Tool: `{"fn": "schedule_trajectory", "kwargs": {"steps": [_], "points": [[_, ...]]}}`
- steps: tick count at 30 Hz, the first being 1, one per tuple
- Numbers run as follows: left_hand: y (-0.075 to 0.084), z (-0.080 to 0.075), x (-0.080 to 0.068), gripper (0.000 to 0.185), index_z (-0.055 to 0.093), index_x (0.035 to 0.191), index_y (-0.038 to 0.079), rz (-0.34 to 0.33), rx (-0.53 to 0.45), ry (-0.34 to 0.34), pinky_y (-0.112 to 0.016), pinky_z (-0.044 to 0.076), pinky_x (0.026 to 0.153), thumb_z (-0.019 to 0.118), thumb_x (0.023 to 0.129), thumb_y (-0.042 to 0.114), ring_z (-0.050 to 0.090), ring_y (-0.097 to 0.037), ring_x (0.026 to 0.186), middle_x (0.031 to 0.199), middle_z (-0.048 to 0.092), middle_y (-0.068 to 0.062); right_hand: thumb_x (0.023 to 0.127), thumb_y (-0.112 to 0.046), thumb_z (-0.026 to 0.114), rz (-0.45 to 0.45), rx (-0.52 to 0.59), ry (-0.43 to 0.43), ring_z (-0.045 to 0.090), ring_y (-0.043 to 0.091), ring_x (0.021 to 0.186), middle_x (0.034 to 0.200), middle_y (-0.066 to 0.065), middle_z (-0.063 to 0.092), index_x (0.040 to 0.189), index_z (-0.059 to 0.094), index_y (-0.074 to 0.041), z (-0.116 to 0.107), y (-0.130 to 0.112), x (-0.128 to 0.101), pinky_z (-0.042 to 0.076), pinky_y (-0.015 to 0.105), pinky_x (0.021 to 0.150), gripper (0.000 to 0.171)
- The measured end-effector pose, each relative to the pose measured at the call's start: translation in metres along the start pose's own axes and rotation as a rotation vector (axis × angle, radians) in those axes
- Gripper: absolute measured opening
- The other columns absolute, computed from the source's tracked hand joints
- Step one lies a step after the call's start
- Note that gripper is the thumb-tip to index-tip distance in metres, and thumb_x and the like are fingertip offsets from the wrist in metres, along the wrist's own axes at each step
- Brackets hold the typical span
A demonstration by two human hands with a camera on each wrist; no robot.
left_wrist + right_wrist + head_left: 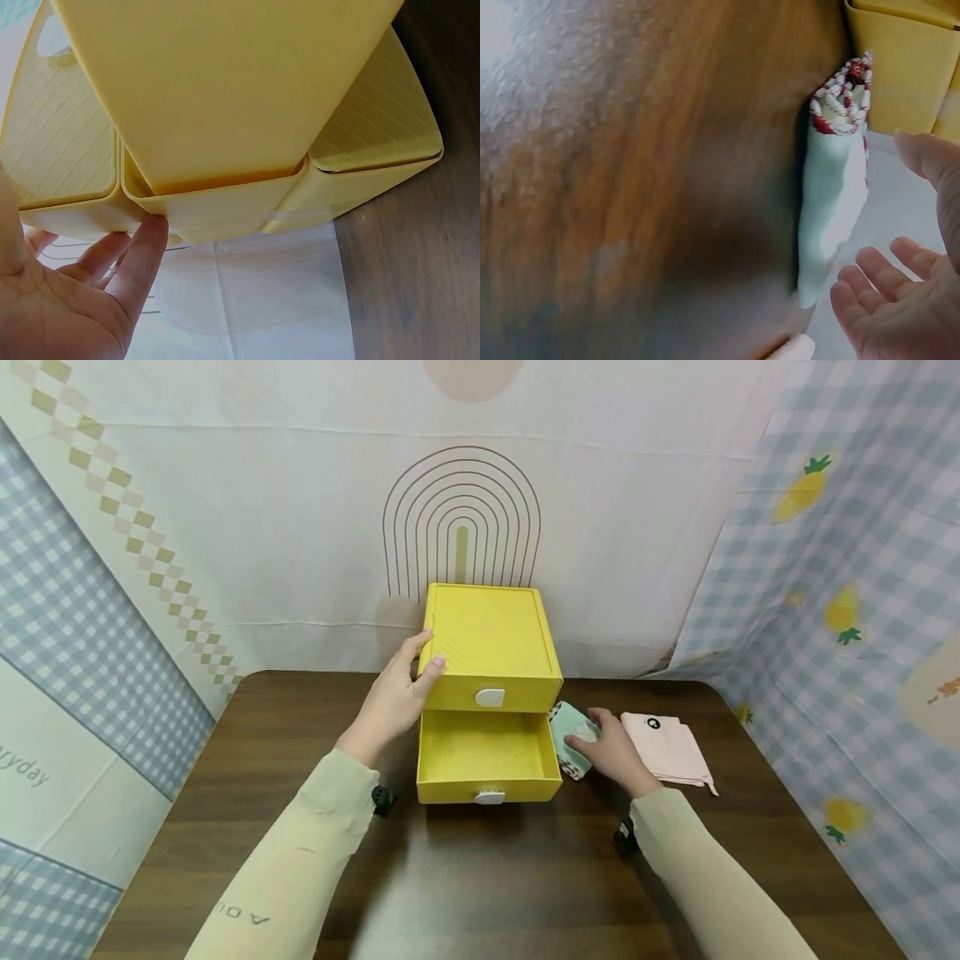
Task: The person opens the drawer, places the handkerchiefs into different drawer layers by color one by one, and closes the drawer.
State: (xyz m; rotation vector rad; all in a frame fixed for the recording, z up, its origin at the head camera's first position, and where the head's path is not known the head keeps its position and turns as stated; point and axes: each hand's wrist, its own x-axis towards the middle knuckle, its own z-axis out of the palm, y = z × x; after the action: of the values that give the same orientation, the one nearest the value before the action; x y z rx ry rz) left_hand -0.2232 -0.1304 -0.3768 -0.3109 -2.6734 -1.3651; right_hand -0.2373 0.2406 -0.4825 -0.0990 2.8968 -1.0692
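A yellow two-drawer box (487, 631) stands against the back wall, its lower drawer (487, 789) pulled out with a bare floor inside. My left hand (393, 697) rests on the box's left side, thumb over the top edge; in the left wrist view, fairly straight fingers (142, 255) touch the yellow wall. Right of the drawer lies a folded mint-green towel (567, 735) with red-and-white stitched trim. My right hand (611, 747) hovers over this towel, thumb and fingers spread. The right wrist view shows the rolled towel (832, 187) beside the parted fingers.
A folded pink towel (667, 747) with a round black mark and a hanging loop lies to the right of my right hand. The dark wooden table (480, 885) backs onto a white cloth wall (300, 527), with a blue checked cloth (862, 693) along the right.
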Motion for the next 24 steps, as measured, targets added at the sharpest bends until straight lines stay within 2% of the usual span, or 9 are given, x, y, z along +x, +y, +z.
{"fn": "schedule_trajectory", "kwargs": {"steps": [4, 8, 14, 24], "points": [[-0.001, 0.001, 0.000, 0.067, 0.023, 0.152, 0.039, -0.003, -0.010, 0.004, -0.050, 0.041, 0.099, 0.038, 0.093, 0.067, 0.046, -0.026, 0.126, 0.156, 0.026, 0.008, 0.089, -0.037, 0.070, 0.027, -0.043, -0.058, 0.037, 0.041, 0.131, 0.144, 0.026, 0.037, 0.147, 0.027, 0.004, 0.004, 0.003, 0.000, 0.034, 0.055, 0.103, 0.083], [-0.002, 0.001, 0.001, 0.067, 0.024, 0.152, 0.038, 0.002, -0.011, 0.009, -0.049, 0.042, 0.097, 0.038, 0.093, 0.067, 0.049, -0.026, 0.123, 0.156, 0.026, 0.009, 0.089, -0.035, 0.069, 0.026, -0.080, -0.073, 0.037, 0.041, 0.131, 0.144, 0.027, 0.037, 0.147, 0.027, 0.004, 0.007, 0.003, -0.002, 0.033, 0.056, 0.103, 0.082], [-0.003, 0.002, 0.002, 0.068, 0.023, 0.152, 0.038, 0.004, -0.007, 0.011, -0.049, 0.041, 0.098, 0.038, 0.093, 0.068, 0.047, -0.026, 0.125, 0.156, 0.026, 0.009, 0.090, -0.033, 0.068, 0.012, -0.118, -0.070, 0.041, 0.042, 0.128, 0.140, 0.028, 0.042, 0.144, 0.034, 0.007, 0.007, 0.003, -0.005, 0.035, 0.055, 0.101, 0.075], [-0.003, 0.001, 0.001, 0.068, 0.024, 0.152, 0.037, 0.009, 0.002, 0.016, -0.051, 0.036, 0.103, 0.037, 0.093, 0.068, 0.040, -0.026, 0.132, 0.156, 0.025, 0.010, 0.088, -0.032, 0.072, -0.011, -0.223, -0.137, 0.048, 0.043, 0.120, 0.132, 0.029, 0.049, 0.136, 0.042, 0.012, -0.008, 0.001, -0.023, 0.041, 0.055, 0.095, 0.072]]}}
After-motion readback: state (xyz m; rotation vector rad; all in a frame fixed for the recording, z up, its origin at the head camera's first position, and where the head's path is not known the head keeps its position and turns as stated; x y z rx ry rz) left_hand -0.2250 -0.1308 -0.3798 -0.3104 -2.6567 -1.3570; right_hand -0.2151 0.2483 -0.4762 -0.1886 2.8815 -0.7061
